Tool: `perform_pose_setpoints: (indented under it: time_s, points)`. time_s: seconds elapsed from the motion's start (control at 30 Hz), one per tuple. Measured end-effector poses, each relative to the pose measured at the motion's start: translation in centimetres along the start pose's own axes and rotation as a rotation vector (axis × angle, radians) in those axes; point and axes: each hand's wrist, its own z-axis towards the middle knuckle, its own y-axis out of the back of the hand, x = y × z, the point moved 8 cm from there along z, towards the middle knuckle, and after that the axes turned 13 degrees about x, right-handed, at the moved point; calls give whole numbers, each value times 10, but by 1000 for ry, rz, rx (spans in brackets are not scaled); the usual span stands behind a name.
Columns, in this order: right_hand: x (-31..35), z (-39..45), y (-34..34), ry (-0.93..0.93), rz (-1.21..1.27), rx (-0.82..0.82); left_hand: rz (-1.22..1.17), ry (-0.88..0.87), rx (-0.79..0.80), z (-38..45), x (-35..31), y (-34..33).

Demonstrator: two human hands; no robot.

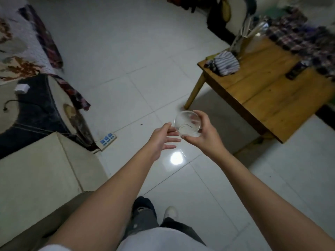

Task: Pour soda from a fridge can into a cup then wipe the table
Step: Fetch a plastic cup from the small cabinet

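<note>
A clear glass cup [186, 122] is held in mid-air over the white tiled floor, and it looks empty. My right hand [204, 134] grips it from the right side and below, fingers curled round its wall. My left hand [161, 140] is just left of the cup with fingers straight, its fingertips touching or nearly touching the glass. The low wooden table [268, 98] stands to the right, beyond the hands. No soda can shows in this view.
On the table lie a striped cloth [225, 65], a dark remote-like object [296, 70] and a plaid fabric [304, 35]. A bed with blankets [23, 57] is at left, a beige cabinet [36, 174] at lower left, a power strip [108, 138] on the floor.
</note>
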Motion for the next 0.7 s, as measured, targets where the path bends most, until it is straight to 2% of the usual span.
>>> perform_pose_setpoints:
  time_s: [0.33, 0.7]
  points:
    - [-65, -90, 83, -216, 83, -345, 272, 84, 301, 34, 3, -133]
    - [-112, -183, 110, -426, 196, -689, 506, 201, 597, 50, 35, -232]
